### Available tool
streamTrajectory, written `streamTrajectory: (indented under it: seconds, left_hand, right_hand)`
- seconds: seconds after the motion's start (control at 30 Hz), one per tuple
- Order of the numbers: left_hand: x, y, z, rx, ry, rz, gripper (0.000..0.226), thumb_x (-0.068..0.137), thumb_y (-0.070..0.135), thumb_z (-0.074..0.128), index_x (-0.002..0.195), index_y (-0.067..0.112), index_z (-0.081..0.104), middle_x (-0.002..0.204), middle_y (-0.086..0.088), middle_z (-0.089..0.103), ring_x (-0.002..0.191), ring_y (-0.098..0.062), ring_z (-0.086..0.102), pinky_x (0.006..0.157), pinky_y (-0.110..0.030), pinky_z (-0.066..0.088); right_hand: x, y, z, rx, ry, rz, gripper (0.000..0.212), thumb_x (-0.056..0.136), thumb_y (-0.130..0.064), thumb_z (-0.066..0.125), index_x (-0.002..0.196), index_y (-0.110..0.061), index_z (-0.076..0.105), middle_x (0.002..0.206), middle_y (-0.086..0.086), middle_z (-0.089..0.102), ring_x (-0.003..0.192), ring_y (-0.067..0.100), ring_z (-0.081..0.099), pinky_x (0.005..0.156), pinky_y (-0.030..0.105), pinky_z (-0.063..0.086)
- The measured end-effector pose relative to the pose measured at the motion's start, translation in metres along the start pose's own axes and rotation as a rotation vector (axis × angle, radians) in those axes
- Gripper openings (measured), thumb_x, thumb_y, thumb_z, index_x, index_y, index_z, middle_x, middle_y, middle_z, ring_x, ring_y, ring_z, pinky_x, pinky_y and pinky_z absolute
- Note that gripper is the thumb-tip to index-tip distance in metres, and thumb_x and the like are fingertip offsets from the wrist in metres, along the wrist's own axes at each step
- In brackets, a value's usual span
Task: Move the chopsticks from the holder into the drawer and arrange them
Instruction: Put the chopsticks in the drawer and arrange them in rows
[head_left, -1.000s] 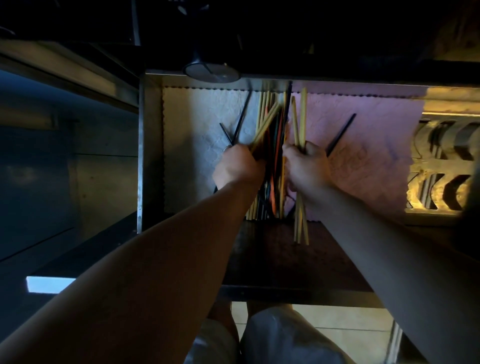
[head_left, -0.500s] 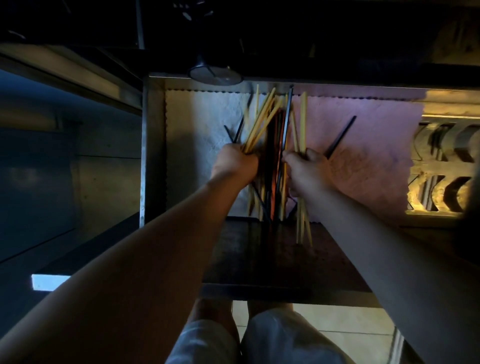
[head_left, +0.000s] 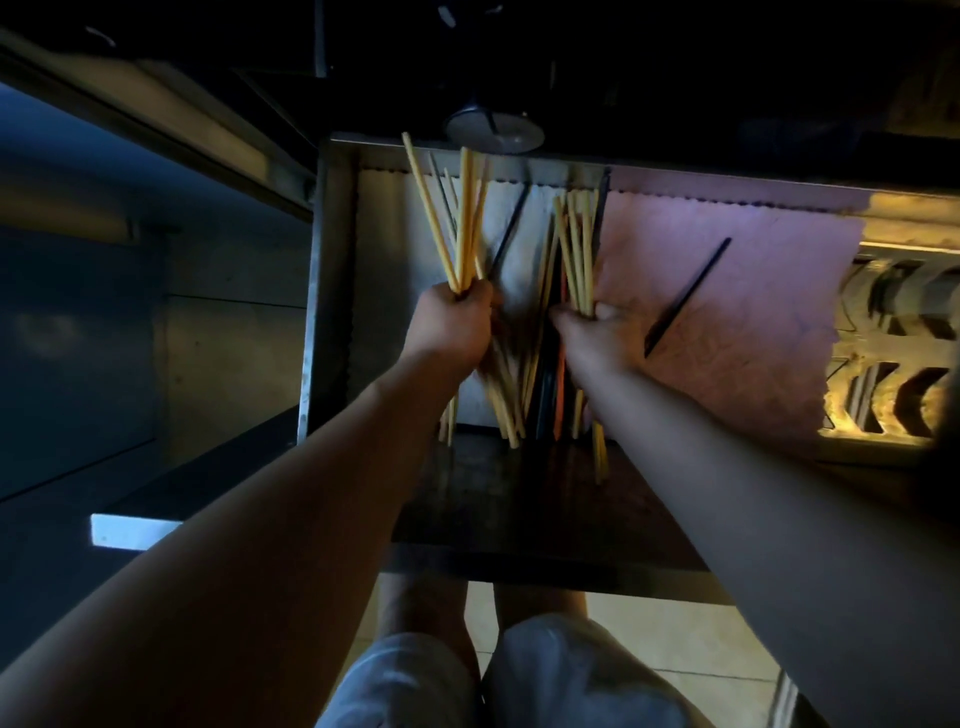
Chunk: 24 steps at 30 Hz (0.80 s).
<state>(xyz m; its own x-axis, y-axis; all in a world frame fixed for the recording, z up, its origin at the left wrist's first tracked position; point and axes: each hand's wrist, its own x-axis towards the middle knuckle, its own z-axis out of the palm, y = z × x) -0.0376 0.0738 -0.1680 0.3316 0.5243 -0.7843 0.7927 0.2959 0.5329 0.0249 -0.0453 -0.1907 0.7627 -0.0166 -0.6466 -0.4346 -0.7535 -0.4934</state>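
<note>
An open metal drawer (head_left: 332, 291) is lined with a white cloth and a pink cloth (head_left: 727, 291). My left hand (head_left: 453, 326) grips a bunch of yellow chopsticks (head_left: 457, 218) that fan upward over the white cloth. My right hand (head_left: 597, 332) holds another bunch of yellow chopsticks (head_left: 576, 244) near the drawer's middle. Between my hands lies a pile of dark, orange and yellow chopsticks (head_left: 545, 384). One black chopstick (head_left: 685, 299) lies alone, slanted, on the pink cloth. I cannot see the holder clearly.
A round dark object (head_left: 493, 132) sits above the drawer's far edge. At the right stands a patterned metal rack (head_left: 893, 353). A dark cabinet face (head_left: 104, 338) fills the left side. My knees (head_left: 498, 670) and tiled floor show below the drawer front.
My left hand pulled a bunch of yellow chopsticks out of the central pile and moved it left, away from the right hand. The right hand stayed near the middle with its bunch.
</note>
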Motion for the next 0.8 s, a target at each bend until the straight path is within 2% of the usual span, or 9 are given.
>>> streamTrajectory:
  seconds: [0.07, 0.17, 0.27, 0.37, 0.47, 0.63, 0.73, 0.8]
  left_hand:
    - [0.001, 0.001, -0.006, -0.014, 0.027, -0.014, 0.026, 0.093, 0.026, 0.053, 0.074, 0.016, 0.068, 0.064, -0.006, 0.068, 0.05, -0.017, 0.058, 0.054, -0.029, 0.047]
    - [0.002, 0.0, -0.012, -0.089, 0.05, -0.06, 0.023, 0.097, 0.025, 0.049, 0.082, 0.016, 0.064, 0.059, -0.005, 0.06, 0.05, -0.019, 0.058, 0.054, -0.03, 0.049]
    - [0.006, -0.006, -0.016, -0.147, 0.08, -0.105, 0.018, 0.097, 0.027, 0.05, 0.094, 0.015, 0.064, 0.062, 0.0, 0.054, 0.05, -0.013, 0.053, 0.05, -0.026, 0.049]
    - [0.011, -0.014, -0.02, -0.17, 0.126, -0.098, 0.014, 0.091, 0.03, 0.056, 0.086, 0.019, 0.064, 0.058, 0.005, 0.053, 0.05, -0.012, 0.05, 0.059, -0.031, 0.045]
    - [0.012, -0.017, -0.022, -0.201, 0.126, -0.107, 0.012, 0.09, 0.031, 0.061, 0.082, 0.021, 0.063, 0.053, 0.007, 0.051, 0.046, -0.009, 0.048, 0.054, -0.029, 0.042]
    - [0.011, -0.017, -0.02, -0.242, 0.117, -0.122, 0.014, 0.09, 0.033, 0.062, 0.081, 0.021, 0.061, 0.052, 0.008, 0.048, 0.042, -0.008, 0.045, 0.047, -0.025, 0.038]
    - [0.011, -0.018, -0.018, -0.262, 0.121, -0.114, 0.014, 0.09, 0.032, 0.062, 0.082, 0.021, 0.06, 0.052, 0.007, 0.048, 0.04, -0.009, 0.045, 0.046, -0.023, 0.037]
    - [0.012, -0.02, -0.017, -0.267, 0.12, -0.104, 0.014, 0.089, 0.032, 0.062, 0.08, 0.021, 0.06, 0.054, 0.007, 0.05, 0.043, -0.01, 0.046, 0.049, -0.024, 0.039]
  right_hand:
    - [-0.001, -0.002, 0.007, -0.032, 0.03, -0.029, 0.024, 0.082, -0.028, 0.062, 0.065, -0.013, 0.057, 0.07, 0.011, 0.056, 0.07, 0.027, 0.056, 0.068, 0.034, 0.049]
    - [-0.001, -0.006, 0.014, -0.126, 0.088, -0.05, 0.026, 0.083, -0.028, 0.062, 0.087, -0.004, 0.07, 0.09, 0.018, 0.069, 0.088, 0.033, 0.065, 0.078, 0.035, 0.051]
    - [-0.004, -0.01, 0.018, -0.209, 0.106, -0.064, 0.03, 0.084, -0.03, 0.061, 0.099, -0.005, 0.071, 0.101, 0.018, 0.069, 0.098, 0.033, 0.063, 0.08, 0.03, 0.047]
    - [-0.007, -0.012, 0.02, -0.302, 0.139, -0.095, 0.033, 0.087, -0.032, 0.059, 0.109, -0.009, 0.069, 0.11, 0.015, 0.067, 0.106, 0.031, 0.061, 0.083, 0.028, 0.044]
    - [-0.01, -0.017, 0.019, -0.348, 0.157, -0.114, 0.034, 0.089, -0.032, 0.059, 0.111, -0.007, 0.068, 0.112, 0.017, 0.066, 0.107, 0.032, 0.061, 0.084, 0.03, 0.045]
    - [-0.014, -0.016, 0.026, -0.414, 0.069, -0.123, 0.031, 0.087, -0.034, 0.06, 0.1, -0.006, 0.066, 0.106, 0.017, 0.067, 0.104, 0.033, 0.063, 0.079, 0.03, 0.046]
    - [-0.011, -0.017, 0.029, -0.425, -0.009, -0.061, 0.034, 0.092, -0.03, 0.055, 0.116, -0.005, 0.059, 0.119, 0.016, 0.061, 0.113, 0.032, 0.057, 0.067, 0.026, 0.037]
    - [-0.009, -0.022, 0.03, -0.44, -0.013, -0.026, 0.038, 0.094, -0.031, 0.053, 0.122, -0.005, 0.056, 0.127, 0.015, 0.058, 0.118, 0.031, 0.053, 0.079, 0.029, 0.04]
